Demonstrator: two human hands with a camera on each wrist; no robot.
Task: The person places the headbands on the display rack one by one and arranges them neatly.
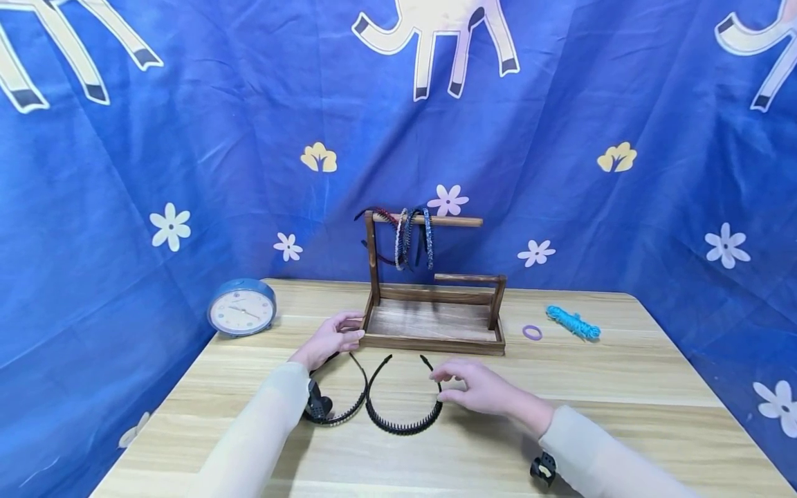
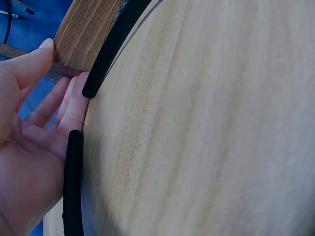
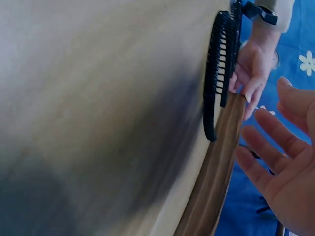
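Note:
A brown wooden headband stand [image 1: 429,340] rests on the table, with several headbands [image 1: 428,238] hung from its upper bar. My left hand [image 1: 333,339] touches the left end of its tray; in the left wrist view the fingers [image 2: 74,110] lie extended against the wood. Below that hand lies a black headband [image 1: 339,418], partly hidden by the wrist. Beside it is a second, toothed black headband [image 1: 403,429], ends pointing at the stand. My right hand [image 1: 476,387] hovers by this one's right arm, fingers loosely bent; the right wrist view shows the palm [image 3: 290,182] holding nothing.
A blue round clock [image 1: 243,308] stands at the back left of the table. On the right lie a purple ring [image 1: 532,333] and a bundle of light-blue cord [image 1: 574,323]. A blue patterned cloth [image 1: 261,159] hangs behind. The stand's short lower bar [image 1: 467,278] points left.

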